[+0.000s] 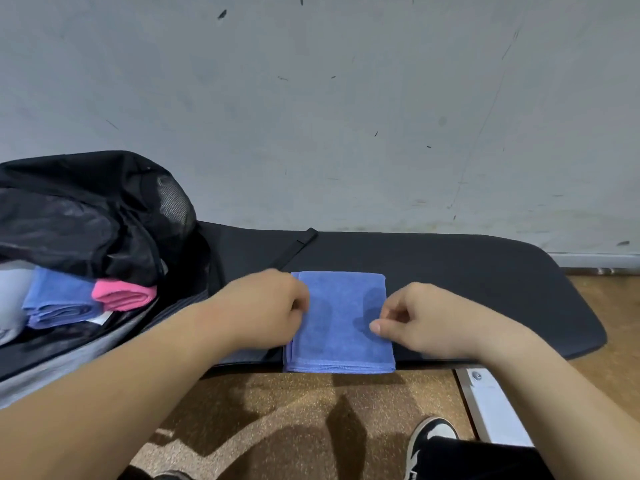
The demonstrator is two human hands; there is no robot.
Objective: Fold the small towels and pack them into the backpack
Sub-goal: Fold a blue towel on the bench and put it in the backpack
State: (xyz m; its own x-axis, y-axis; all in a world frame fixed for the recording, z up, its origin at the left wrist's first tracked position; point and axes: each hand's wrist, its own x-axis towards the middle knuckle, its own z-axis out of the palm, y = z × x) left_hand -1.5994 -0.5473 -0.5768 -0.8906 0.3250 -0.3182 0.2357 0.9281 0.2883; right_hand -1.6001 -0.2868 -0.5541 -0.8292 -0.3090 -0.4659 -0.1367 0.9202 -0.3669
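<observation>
A blue small towel [341, 327] lies folded into a narrow rectangle on the black padded bench [485, 271], its near hem hanging just over the front edge. My left hand [266, 306] sits at the towel's left edge with fingers curled onto the cloth. At the right edge, my right hand [426, 318] pinches the cloth with curled fingers, thumb pointing inward. The black backpack [86, 209] lies open at the left end of the bench. Inside it are folded blue towels [59, 299] and a folded pink towel [124, 294].
A black strap [298, 245] lies on the bench behind the towel. A grey wall [346, 116] rises directly behind the bench. A white metal bench leg [491, 403] and my shoe [433, 434] are on the brown floor below.
</observation>
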